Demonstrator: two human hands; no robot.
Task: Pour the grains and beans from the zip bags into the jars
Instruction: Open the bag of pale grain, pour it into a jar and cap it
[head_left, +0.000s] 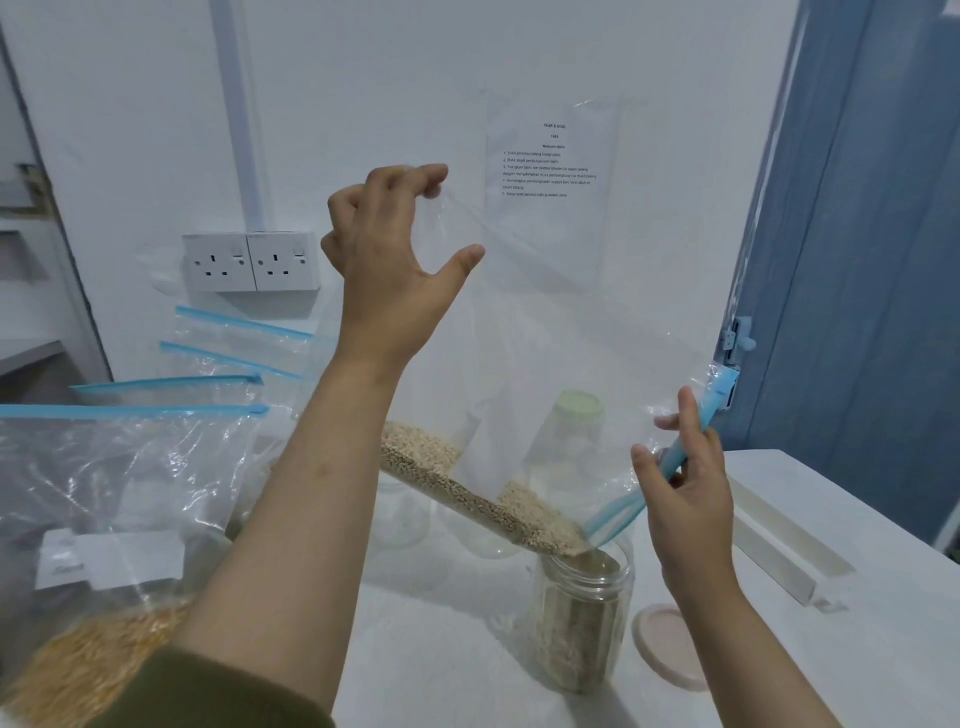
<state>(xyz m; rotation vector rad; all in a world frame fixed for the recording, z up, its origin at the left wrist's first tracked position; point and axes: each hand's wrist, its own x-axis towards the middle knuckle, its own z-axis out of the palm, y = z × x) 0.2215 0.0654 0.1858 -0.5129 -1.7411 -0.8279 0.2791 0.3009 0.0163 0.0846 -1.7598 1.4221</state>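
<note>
A clear zip bag (545, 332) with a blue zip strip hangs tilted over an open clear jar (584, 618). My left hand (387, 249) pinches the bag's raised bottom corner high up. My right hand (685, 488) holds the blue zip edge by the mouth. Pale grain (467, 483) lies along the bag's lower edge and runs out of its corner into the jar, which is mostly full of the same grain.
A pink lid (670, 647) lies on the white table right of the jar. Empty jars, one with a green lid (579, 410), stand behind the bag. Several zip bags stand at left, the nearest holding yellow grain (98, 654). A wall socket (252, 262) is behind.
</note>
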